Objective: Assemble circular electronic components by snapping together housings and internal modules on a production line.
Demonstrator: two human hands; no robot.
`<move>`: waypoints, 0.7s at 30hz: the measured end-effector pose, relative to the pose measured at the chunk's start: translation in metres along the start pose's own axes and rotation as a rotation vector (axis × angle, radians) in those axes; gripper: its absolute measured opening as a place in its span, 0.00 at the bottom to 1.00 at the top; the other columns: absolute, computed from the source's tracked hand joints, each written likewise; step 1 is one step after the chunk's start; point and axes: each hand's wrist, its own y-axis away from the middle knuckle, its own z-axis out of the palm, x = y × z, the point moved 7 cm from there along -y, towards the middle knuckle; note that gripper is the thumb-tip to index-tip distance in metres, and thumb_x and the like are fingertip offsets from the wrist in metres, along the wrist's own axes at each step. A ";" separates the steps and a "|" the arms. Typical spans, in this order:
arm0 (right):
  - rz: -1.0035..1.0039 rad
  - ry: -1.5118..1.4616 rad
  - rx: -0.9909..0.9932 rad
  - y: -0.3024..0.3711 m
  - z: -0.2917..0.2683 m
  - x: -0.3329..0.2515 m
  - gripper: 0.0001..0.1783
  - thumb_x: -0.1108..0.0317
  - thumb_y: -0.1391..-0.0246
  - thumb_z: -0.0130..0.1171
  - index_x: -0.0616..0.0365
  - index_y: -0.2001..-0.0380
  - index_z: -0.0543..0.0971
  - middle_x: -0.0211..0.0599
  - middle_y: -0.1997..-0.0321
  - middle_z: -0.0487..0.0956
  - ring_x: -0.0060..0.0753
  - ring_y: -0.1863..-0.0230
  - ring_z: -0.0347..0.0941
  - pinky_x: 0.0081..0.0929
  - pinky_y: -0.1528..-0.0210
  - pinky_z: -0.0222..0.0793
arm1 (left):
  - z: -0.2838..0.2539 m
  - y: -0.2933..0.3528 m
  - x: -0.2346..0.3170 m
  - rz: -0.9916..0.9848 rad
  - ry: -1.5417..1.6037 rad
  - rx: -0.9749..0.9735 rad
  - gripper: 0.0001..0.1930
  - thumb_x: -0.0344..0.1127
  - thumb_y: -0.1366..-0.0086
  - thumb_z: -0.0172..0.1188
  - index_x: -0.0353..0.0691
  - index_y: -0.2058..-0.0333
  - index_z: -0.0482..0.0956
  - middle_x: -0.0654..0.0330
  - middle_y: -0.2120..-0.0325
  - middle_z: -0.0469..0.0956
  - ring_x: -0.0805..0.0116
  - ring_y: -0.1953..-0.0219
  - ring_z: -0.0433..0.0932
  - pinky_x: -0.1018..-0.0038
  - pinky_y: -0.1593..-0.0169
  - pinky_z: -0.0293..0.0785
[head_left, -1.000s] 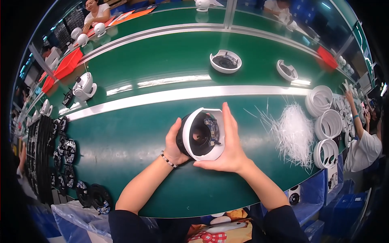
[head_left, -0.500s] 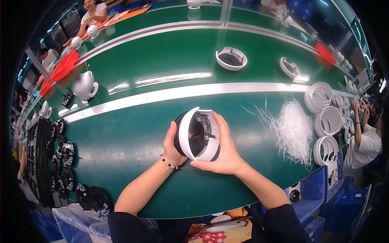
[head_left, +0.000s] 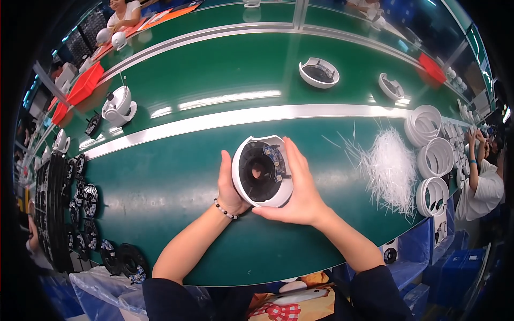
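Both hands hold a round white plastic housing [head_left: 237,183] above the green work table, its open side facing up toward me. Inside it sits a black round disc [head_left: 250,188] with a hole in the middle, and a small blue circuit board [head_left: 275,159] lies along the disc's right side. My left hand [head_left: 229,187], with a beaded bracelet at the wrist, is closed on the housing's left edge, its thumb pointing up. Wrapped round the right side is my right hand [head_left: 300,190], thumb along the lower rim. The housing hides part of the left fingers.
Thin white strips [head_left: 391,166] lie piled at the right, beside stacked white rings [head_left: 435,158]. Black discs with circuit boards [head_left: 90,200] line the left edge. Beyond a metal rail, a green belt carries white shells [head_left: 319,74] and a white rounded assembly [head_left: 119,107]. Other people sit nearby.
The housing has turned from a sideways tilt to face me, so its black disc and centre hole now show. On the belt, the white shells and the assembly have shifted right.
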 end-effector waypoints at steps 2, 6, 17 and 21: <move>0.057 0.003 -0.009 -0.001 0.001 0.001 0.67 0.51 0.78 0.70 0.73 0.44 0.39 0.63 0.41 0.46 0.59 0.41 0.46 0.45 0.42 0.46 | 0.001 0.000 -0.001 -0.009 0.003 0.001 0.40 0.68 0.44 0.29 0.37 0.48 0.60 0.54 0.53 0.66 0.64 0.52 0.67 0.68 0.48 0.64; 0.129 0.046 -0.014 0.001 0.002 0.005 0.67 0.51 0.78 0.70 0.76 0.45 0.39 0.65 0.42 0.47 0.60 0.42 0.46 0.45 0.42 0.47 | 0.002 0.000 -0.002 -0.022 -0.073 0.000 0.44 0.72 0.47 0.28 0.37 0.48 0.59 0.54 0.52 0.65 0.64 0.51 0.66 0.68 0.48 0.64; -0.006 0.115 -0.085 -0.001 -0.004 0.003 0.66 0.51 0.80 0.70 0.76 0.45 0.41 0.64 0.44 0.50 0.60 0.44 0.49 0.43 0.43 0.48 | 0.002 -0.001 -0.002 -0.138 -0.032 -0.042 0.43 0.71 0.46 0.25 0.37 0.48 0.59 0.53 0.51 0.65 0.62 0.50 0.65 0.66 0.48 0.64; -0.025 0.091 -0.090 0.002 0.005 0.009 0.68 0.51 0.83 0.72 0.71 0.43 0.41 0.61 0.42 0.49 0.57 0.42 0.48 0.43 0.42 0.46 | -0.004 0.003 -0.006 -0.205 0.068 -0.009 0.33 0.60 0.42 0.38 0.36 0.51 0.63 0.53 0.55 0.68 0.64 0.54 0.69 0.68 0.50 0.67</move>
